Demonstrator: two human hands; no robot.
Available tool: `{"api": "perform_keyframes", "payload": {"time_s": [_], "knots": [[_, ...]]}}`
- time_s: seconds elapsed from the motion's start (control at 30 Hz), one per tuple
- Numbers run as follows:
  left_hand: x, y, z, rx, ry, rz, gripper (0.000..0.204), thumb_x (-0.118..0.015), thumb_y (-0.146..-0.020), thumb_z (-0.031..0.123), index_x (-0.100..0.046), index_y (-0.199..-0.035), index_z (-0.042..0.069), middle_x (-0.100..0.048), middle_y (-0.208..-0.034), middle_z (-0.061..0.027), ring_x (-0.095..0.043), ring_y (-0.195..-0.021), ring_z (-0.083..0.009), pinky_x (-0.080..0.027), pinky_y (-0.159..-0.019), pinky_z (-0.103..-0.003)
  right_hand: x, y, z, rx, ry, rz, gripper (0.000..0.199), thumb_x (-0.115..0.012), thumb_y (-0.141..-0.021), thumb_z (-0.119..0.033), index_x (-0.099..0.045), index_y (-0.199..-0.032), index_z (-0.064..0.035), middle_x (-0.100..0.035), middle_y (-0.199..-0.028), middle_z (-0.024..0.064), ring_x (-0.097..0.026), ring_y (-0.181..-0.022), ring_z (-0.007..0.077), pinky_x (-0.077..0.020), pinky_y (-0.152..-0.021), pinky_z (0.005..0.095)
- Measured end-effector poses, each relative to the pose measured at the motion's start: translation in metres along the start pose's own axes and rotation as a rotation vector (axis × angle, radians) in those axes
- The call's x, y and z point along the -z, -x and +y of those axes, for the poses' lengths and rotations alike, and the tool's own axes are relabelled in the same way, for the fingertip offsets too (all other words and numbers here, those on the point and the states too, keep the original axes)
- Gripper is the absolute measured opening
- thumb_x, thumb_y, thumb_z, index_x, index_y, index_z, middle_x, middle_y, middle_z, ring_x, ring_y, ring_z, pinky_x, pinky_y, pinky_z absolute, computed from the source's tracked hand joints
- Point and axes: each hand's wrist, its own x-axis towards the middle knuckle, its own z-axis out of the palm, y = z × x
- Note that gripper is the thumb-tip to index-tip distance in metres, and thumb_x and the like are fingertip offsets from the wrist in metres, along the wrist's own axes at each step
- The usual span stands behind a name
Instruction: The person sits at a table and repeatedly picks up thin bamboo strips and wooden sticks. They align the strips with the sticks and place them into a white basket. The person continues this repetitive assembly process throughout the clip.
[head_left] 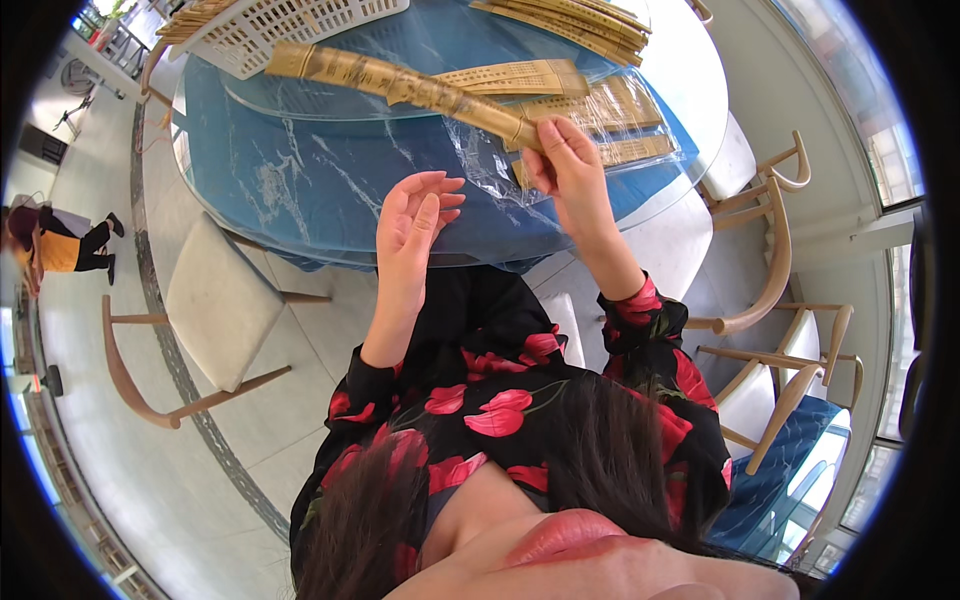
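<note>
My right hand [568,170] pinches one end of a long bundle of bamboo-coloured sticks in a clear plastic sleeve [400,85], which stretches up and to the left over the blue glass table [290,180]. My left hand [415,225] is held open, fingers apart, just below and left of the bundle, touching nothing. More wrapped stick bundles [600,105] lie on the table behind my right hand, partly under crinkled clear plastic.
A white slotted plastic basket [290,25] with sticks sits at the far left of the table. More long sticks [575,20] lie at the far edge. White-cushioned wooden chairs stand at left [205,310] and right [760,240]. A person crouches far left [60,245].
</note>
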Motion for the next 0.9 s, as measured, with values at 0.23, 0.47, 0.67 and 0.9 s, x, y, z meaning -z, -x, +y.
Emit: {"api": "perform_keyframes", "payload": {"time_s": [0.23,0.47,0.67,0.9], "knots": [[0.013,-0.001,-0.015,-0.036,0.062,-0.065,0.023,-0.052,-0.108,0.018,-0.057,-0.123,0.001,-0.064,-0.112,-0.0091,-0.064,-0.105,-0.0173,-0.052,-0.099,-0.035,0.126,-0.151,-0.033,0.243,0.369,0.413,0.021,-0.061,-0.104,-0.026,-0.065,-0.106,-0.0049,-0.055,-0.069,-0.0031,-0.048,-0.06,0.006,-0.0356,-0.052,0.0222],[0.009,-0.053,0.009,-0.23,-0.492,-0.155,0.014,-0.062,-0.102,0.009,-0.067,-0.111,-0.001,-0.069,-0.104,-0.0061,-0.066,-0.094,-0.0136,-0.053,-0.087,-0.029,0.182,-0.189,0.003,0.242,0.452,0.627,0.022,-0.067,-0.1,-0.021,-0.067,-0.116,-0.0055,-0.067,-0.074,0.0024,-0.054,-0.054,0.0093,-0.0435,-0.052,0.0257],[0.006,-0.153,0.011,-0.699,-1.234,-0.147,0.015,-0.071,-0.089,0.009,-0.074,-0.102,0.005,-0.074,-0.1,-0.0094,-0.066,-0.094,-0.0286,-0.053,-0.084,-0.038,0.173,-0.183,0.003,0.297,0.811,0.659,0.038,-0.068,-0.097,-0.03,-0.063,-0.129,-0.0091,-0.071,-0.081,0.006,-0.066,-0.069,0.0186,-0.0524,-0.07,0.0346],[0.0,-0.182,-0.006,-0.72,-1.306,-0.186,0.013,-0.072,-0.086,0.01,-0.074,-0.098,0.004,-0.073,-0.096,-0.0073,-0.065,-0.094,-0.0287,-0.053,-0.084,-0.038,0.151,-0.163,-0.014,0.296,0.885,0.704,0.037,-0.064,-0.099,-0.032,-0.065,-0.129,-0.0121,-0.07,-0.078,0.0048,-0.067,-0.077,0.0221,-0.0513,-0.076,0.0382]]}}
